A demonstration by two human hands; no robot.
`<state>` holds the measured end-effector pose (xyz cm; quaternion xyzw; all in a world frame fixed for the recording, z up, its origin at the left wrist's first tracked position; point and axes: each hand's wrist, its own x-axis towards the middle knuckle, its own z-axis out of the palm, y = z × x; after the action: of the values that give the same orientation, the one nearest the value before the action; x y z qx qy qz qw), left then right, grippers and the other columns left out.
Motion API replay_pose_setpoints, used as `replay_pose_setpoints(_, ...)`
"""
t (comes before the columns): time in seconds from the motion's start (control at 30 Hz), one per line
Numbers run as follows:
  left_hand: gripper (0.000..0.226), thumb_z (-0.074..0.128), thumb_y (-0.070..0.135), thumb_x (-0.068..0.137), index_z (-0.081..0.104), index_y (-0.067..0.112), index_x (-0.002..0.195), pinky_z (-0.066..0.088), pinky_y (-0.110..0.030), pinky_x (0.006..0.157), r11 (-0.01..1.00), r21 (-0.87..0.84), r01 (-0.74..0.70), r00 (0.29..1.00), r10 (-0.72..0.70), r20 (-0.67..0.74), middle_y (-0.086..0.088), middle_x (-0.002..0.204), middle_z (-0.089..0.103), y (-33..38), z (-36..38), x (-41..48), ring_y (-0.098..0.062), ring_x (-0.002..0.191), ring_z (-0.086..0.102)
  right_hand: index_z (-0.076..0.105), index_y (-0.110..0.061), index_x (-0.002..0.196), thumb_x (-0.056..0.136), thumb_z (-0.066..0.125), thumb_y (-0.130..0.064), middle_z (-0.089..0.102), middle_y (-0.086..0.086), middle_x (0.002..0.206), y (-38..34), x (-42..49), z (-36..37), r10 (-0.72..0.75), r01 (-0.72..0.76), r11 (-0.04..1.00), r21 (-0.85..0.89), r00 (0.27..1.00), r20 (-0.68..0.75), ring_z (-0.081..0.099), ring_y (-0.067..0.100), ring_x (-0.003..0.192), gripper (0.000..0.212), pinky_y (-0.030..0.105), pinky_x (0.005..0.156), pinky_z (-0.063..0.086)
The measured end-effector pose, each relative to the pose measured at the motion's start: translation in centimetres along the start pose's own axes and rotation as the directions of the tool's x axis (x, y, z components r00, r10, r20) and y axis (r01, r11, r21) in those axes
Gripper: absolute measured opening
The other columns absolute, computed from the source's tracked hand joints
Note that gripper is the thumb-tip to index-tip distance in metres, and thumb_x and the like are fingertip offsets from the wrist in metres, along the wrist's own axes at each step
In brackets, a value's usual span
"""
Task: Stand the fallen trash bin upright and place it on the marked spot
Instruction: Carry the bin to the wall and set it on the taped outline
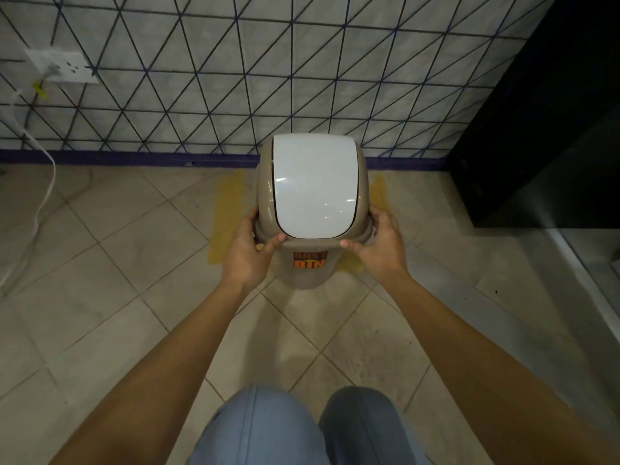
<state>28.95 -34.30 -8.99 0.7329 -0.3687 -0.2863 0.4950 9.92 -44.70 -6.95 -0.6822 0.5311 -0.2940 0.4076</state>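
**Dust bin upright, held at the rim over the yellow mark**

The beige dust bin (310,263) stands upright in the middle of the frame, seen from above, its white swing lid (313,186) facing the camera and an orange "DUST BIN" label (310,260) on its near side. The left hand (250,253) clasps the rim on the bin's left, thumb laid along the near edge of the lid collar; the right hand (380,245) holds the rim on the right in the same way. Both hands are closed on the bin.

Under and around the bin lies a yellow marked patch (226,216) on the tiled floor (100,280), showing to the left, right and lower right of the bin. Whether the base touches the floor cannot be told.

Behind it is a wall of triangle-patterned tiles (201,78), with a socket plate (62,67) and white cable (42,196) at upper left, and a black cabinet (550,129) at right.
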Motion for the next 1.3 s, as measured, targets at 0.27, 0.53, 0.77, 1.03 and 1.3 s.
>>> replay_pose_setpoints(0.27, 0.076, 0.067, 0.031, 0.082, 0.026, 0.020, 0.145, 0.045, -0.037, 0.098, 1.000, -0.004, -0.023, 0.998, 0.023, 0.058, -0.001, 0.142, 0.044, 0.8, -0.7, 2.7, -0.019, 0.121, 0.049, 0.041, -0.016, 0.132, 0.060, 0.084, -0.011, 0.041, -0.001, 0.133, -1.2, 2.5, 0.6, 0.046, -0.047, 0.999, -0.002, 0.999, -0.017, 0.044, 0.015, 0.120, 0.083, 0.026, 0.100, 0.038)
replay_pose_setpoints(0.53, 0.078, 0.066, 0.032, 0.082, 0.023, 0.025, 0.147, 0.045, -0.006, 0.070, 0.998, -0.042, -0.055, 0.992, 0.060, 0.111, 0.001, 0.144, 0.042, 0.4, -0.5, 5.8, -0.015, 0.116, 0.051, 0.041, -0.014, 0.133, 0.059, 0.085, -0.012, 0.041, 0.005, 0.137, -1.0, 5.6, 0.9, 0.062, -0.061, 0.998, 0.034, 0.998, -0.020, 0.046, 0.020, 0.122, 0.087, 0.038, 0.104, 0.041)
replay_pose_setpoints(0.77, 0.084, 0.073, 0.036, 0.076, 0.024, 0.027, 0.145, 0.048, -0.007, 0.070, 0.993, -0.084, -0.083, 0.991, 0.092, 0.101, 0.003, 0.143, 0.040, 0.4, 0.1, 7.0, -0.012, 0.114, 0.051, 0.037, -0.015, 0.138, 0.069, 0.075, 0.001, 0.044, -0.002, 0.133, -0.6, 7.1, 0.7, 0.039, -0.052, 0.979, 0.198, 0.997, 0.068, 0.051, 0.007, 0.108, 0.081, 0.009, 0.083, 0.047)
replay_pose_setpoints(1.03, 0.090, 0.074, 0.027, 0.076, 0.019, 0.022, 0.146, 0.047, -0.005, 0.066, 0.985, -0.174, -0.020, 0.996, 0.036, 0.084, 0.002, 0.133, 0.047, 0.7, 1.0, 9.1, -0.011, 0.109, 0.053, 0.030, -0.012, 0.141, 0.075, 0.068, 0.005, 0.043, -0.009, 0.120, -0.7, 9.2, 1.0, 0.080, -0.099, 0.955, 0.280, 0.994, 0.077, 0.051, -0.003, 0.091, 0.078, -0.003, 0.061, 0.042)
replay_pose_setpoints(1.3, 0.088, 0.076, 0.027, 0.074, 0.024, 0.023, 0.145, 0.050, -0.008, 0.066, 0.987, -0.163, 0.003, 0.998, 0.007, 0.057, 0.004, 0.124, 0.052, 0.9, 1.7, 11.3, -0.011, 0.105, 0.056, 0.036, -0.014, 0.138, 0.077, 0.069, -0.004, 0.049, -0.006, 0.121, -0.3, 11.5, 1.2, 0.074, -0.091, 0.966, 0.243, 0.994, 0.077, 0.052, 0.008, 0.100, 0.070, -0.004, 0.063, 0.041)
